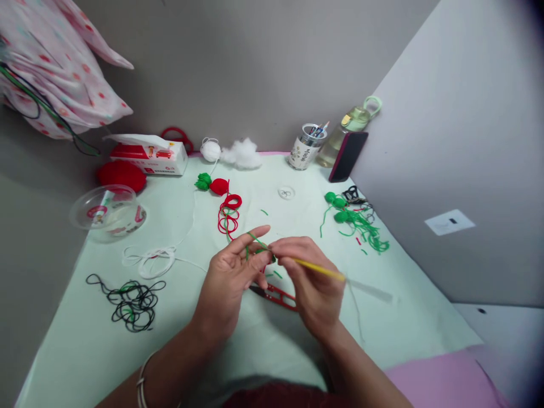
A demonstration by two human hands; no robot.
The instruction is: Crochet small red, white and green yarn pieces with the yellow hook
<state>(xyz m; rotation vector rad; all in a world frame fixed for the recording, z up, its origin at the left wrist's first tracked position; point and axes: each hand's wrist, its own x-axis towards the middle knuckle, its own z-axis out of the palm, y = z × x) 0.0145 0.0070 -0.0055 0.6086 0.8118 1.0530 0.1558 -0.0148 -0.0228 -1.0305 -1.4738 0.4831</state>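
My right hand [317, 283] is closed round a crochet hook with a yellow handle [318, 268], its tip pointing left at my left hand. Between the thumb and fingers of my left hand [232, 272] is a small piece of green crochet work [272, 258], mostly covered by the fingers. Green yarn [256, 239] loops over the raised left index finger. Red-handled scissors [280, 297] lie on the table beneath both hands. A few short green yarn snippets [277, 275] are scattered close by.
Beyond the hands lie coiled red yarn [229, 218], a red ball [219, 186] and white stuffing [243, 154]. Black cord [134, 303], white cord [157, 262] and a clear tub [123, 218] are at left. At right are green yarn pieces [369, 229], a phone [348, 157] and a pencil jar [304, 152].
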